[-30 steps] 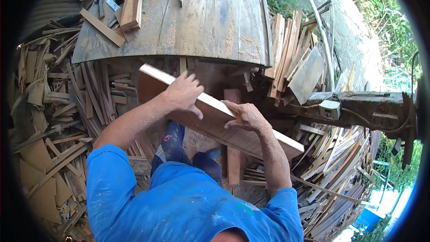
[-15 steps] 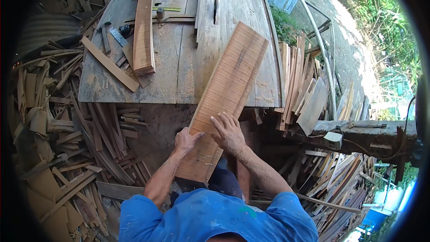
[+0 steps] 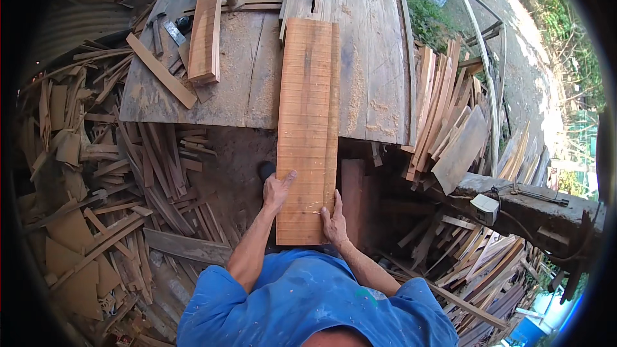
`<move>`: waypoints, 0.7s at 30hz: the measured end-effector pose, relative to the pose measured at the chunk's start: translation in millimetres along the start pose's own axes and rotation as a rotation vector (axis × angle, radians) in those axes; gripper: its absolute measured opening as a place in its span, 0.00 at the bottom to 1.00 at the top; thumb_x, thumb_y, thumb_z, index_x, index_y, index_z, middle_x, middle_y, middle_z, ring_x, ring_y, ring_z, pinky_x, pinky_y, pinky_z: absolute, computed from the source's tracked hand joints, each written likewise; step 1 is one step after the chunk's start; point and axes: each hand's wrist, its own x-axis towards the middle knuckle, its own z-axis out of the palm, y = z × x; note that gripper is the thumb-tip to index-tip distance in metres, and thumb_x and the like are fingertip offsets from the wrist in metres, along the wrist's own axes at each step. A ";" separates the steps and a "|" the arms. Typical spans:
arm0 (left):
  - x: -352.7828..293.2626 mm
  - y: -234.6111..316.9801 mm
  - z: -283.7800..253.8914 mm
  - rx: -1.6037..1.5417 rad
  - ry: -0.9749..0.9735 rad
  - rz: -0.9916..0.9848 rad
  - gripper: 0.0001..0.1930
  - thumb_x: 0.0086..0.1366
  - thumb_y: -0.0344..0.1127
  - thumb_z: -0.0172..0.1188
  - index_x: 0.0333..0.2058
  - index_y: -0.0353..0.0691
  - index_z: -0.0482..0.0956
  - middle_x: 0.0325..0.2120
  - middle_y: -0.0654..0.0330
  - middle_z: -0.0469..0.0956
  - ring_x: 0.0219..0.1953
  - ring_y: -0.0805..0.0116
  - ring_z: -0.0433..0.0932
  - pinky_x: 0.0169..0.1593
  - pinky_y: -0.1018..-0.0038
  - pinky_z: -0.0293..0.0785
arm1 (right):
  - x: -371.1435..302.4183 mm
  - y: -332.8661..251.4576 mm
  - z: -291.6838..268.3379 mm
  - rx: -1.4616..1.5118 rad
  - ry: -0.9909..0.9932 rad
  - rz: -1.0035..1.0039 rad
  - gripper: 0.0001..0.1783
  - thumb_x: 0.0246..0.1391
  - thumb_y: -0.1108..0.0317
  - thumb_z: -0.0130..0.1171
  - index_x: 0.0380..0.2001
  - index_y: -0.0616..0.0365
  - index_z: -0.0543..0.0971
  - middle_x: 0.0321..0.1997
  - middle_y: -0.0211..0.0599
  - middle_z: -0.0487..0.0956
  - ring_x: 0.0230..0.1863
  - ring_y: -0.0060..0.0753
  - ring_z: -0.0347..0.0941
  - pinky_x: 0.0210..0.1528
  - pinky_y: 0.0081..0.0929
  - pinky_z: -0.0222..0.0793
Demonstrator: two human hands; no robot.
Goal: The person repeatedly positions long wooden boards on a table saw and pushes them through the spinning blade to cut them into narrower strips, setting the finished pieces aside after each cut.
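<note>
Swung straight since a moment ago, the reddish plank (image 3: 307,130) now lies lengthwise on the workbench (image 3: 257,90), the left hand (image 3: 276,191) and right hand (image 3: 334,222) gripping its near end, lined up toward the far side.

— What colour was the board (image 3: 307,128) you held?
— Orange-brown, striped with fine crosswise saw marks.
— And your table (image 3: 369,58)?
— Weathered grey, dusted pale. Your shirt (image 3: 308,305) was bright blue, speckled with paint.

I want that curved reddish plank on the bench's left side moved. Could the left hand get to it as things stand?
Probably not at once: the left hand grips the wide board, and the curved plank lies far up the bench.
</note>
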 end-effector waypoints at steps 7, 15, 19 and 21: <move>-75.8 84.0 14.1 0.336 -0.081 0.147 0.41 0.58 0.55 0.71 0.57 0.26 0.68 0.45 0.38 0.79 0.49 0.44 0.80 0.51 0.57 0.75 | 21.4 35.6 -12.8 0.296 -0.039 -0.109 0.34 0.73 0.55 0.39 0.76 0.55 0.46 0.74 0.53 0.60 0.74 0.48 0.58 0.73 0.38 0.55; -128.1 96.8 82.2 0.573 -0.469 0.896 0.50 0.63 0.66 0.57 0.72 0.37 0.54 0.74 0.45 0.46 0.75 0.44 0.45 0.74 0.48 0.42 | -0.1 46.9 5.3 1.102 -0.248 0.062 0.33 0.74 0.49 0.35 0.74 0.55 0.52 0.70 0.52 0.65 0.67 0.46 0.66 0.69 0.38 0.60; -139.7 95.3 86.0 0.640 -0.510 0.985 0.48 0.64 0.64 0.57 0.73 0.40 0.53 0.75 0.47 0.45 0.77 0.45 0.40 0.75 0.45 0.36 | -13.3 42.6 -3.4 1.191 -0.227 0.066 0.33 0.74 0.49 0.35 0.73 0.56 0.54 0.69 0.51 0.67 0.67 0.46 0.67 0.69 0.38 0.61; -140.7 96.6 87.3 0.635 -0.510 0.982 0.48 0.64 0.63 0.57 0.72 0.40 0.54 0.75 0.47 0.46 0.77 0.45 0.40 0.75 0.45 0.35 | -15.9 40.4 -6.2 1.207 -0.215 0.060 0.32 0.74 0.49 0.35 0.72 0.56 0.55 0.68 0.51 0.67 0.66 0.45 0.67 0.69 0.37 0.61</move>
